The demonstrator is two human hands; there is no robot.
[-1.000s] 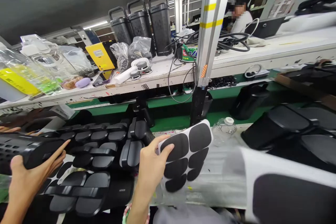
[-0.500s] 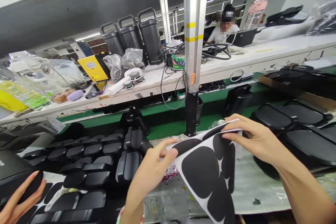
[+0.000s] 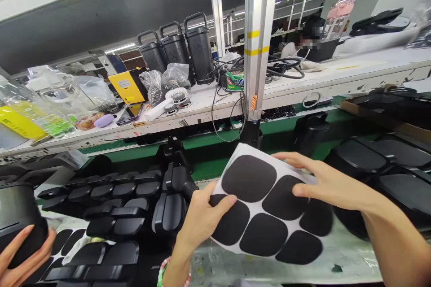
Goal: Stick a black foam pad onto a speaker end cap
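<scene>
Between my hands is a stack of white backing sheets [image 3: 255, 208] carrying several black rounded-square stickers, tilted over the worktable. My left hand [image 3: 210, 217] grips its left edge, thumb on top and fingers hidden beneath. At the upper right edge, my right hand [image 3: 313, 181] pinches the stack with its thumb on a black sticker and its fingers behind. Under the sheets lies a plastic-covered work surface [image 3: 350, 251].
Several black plastic housings [image 3: 124, 188] stand in rows at left; more black housings [image 3: 363, 154] lie at right. A co-worker's hand [image 3: 30, 246] holds a black case at far left. A metal post [image 3: 257, 54] rises from the shelf [image 3: 198, 114], which holds bottles, bags and cables.
The sheets, folded or bent before, now lie flatter and face up toward me, showing more stickers. My right hand has shifted down the edge. The co-worker's black case has turned.
</scene>
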